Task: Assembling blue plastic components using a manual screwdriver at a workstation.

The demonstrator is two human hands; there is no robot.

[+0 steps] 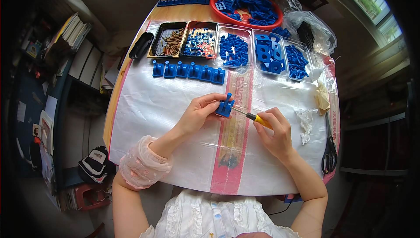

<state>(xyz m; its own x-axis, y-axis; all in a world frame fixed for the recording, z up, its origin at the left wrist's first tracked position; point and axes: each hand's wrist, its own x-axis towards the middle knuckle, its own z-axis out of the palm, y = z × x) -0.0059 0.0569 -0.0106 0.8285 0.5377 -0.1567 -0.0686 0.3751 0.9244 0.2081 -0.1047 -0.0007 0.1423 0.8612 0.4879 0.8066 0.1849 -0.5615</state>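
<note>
The left hand (197, 115) pinches a blue part (225, 108) between the thumb and the fingers, at its left side; the peg of the part points upward. The right hand (278, 135) is closed around the yellow handle of a screwdriver (262, 121). The shaft goes to the left and reaches the right side of the part; if its tip sits in a screw, I cannot tell. Both hands are above the middle of a white sheet (175, 94), which covers most of the table (114, 93).

Beyond the left hand, six blue pieces (194, 70) of similar form stand in a row. Behind this row there are trays: from left to right, they hold screws (173, 42), small nuts (200, 42), blue pegs (234, 49), blue plates (263, 54) and more small blue parts (297, 61). A black case (141, 45) lies just beside the leftmost tray. Farther back is a red basin (280, 19) with many blue parts inside. Near the right edge of the table lie scissors (329, 155) and a crumpled tissue (305, 126).
</note>
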